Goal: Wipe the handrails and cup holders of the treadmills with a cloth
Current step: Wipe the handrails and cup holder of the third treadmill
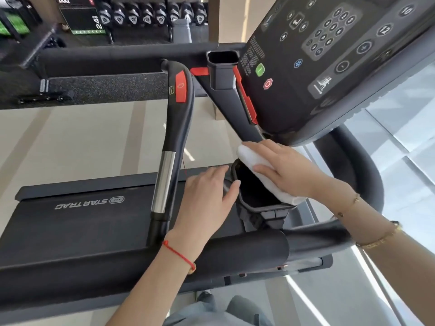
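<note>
A white folded cloth lies over the right rim of the near black cup holder of the treadmill. My right hand presses flat on the cloth with straight fingers. My left hand rests against the holder's left rim, thumb touching the edge, fingers relaxed. A second cup holder sits farther along the same bar. The centre handrail, black with a red patch and a chrome grip, runs to the left of both hands.
The black console with keypad and red stop button overhangs the right hand. A curved black side rail passes right of it. The treadmill belt lies lower left. Dumbbell racks stand at the back.
</note>
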`<state>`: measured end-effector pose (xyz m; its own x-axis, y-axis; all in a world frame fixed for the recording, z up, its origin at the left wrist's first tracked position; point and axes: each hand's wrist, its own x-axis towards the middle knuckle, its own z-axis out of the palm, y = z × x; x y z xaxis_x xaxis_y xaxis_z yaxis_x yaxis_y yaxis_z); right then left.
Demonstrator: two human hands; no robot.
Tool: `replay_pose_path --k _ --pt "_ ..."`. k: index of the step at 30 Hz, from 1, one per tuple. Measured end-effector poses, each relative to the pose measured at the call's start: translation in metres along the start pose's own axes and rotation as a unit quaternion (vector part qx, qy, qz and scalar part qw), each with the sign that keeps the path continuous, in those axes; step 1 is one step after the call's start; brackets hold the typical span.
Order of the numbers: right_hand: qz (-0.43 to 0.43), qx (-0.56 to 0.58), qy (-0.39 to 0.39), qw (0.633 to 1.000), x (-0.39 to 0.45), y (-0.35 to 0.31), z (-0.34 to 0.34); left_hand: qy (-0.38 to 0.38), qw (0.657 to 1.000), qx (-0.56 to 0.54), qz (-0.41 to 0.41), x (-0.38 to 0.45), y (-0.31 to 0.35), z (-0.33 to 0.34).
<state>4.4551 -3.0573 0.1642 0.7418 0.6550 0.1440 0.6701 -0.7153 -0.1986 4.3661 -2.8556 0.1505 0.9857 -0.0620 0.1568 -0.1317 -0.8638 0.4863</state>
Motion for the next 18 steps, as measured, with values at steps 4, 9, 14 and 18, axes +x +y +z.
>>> replay_pose_path --k 4,9,14,18 --pt "-0.05 -0.059 -0.023 0.997 0.027 -0.019 0.006 -0.01 1.0 0.019 -0.007 -0.002 0.007 0.003" --pt "-0.028 -0.045 -0.004 0.999 0.008 -0.009 0.001 -0.005 0.999 -0.016 -0.041 -0.006 0.014 0.006" --pt "0.04 0.106 -0.01 0.994 -0.025 0.01 -0.001 -0.004 0.996 -0.054 -0.065 -0.009 0.019 0.011" --pt "0.092 0.203 -0.006 0.975 -0.046 0.012 0.0 0.001 0.995 -0.06 -0.075 -0.012 0.023 0.013"
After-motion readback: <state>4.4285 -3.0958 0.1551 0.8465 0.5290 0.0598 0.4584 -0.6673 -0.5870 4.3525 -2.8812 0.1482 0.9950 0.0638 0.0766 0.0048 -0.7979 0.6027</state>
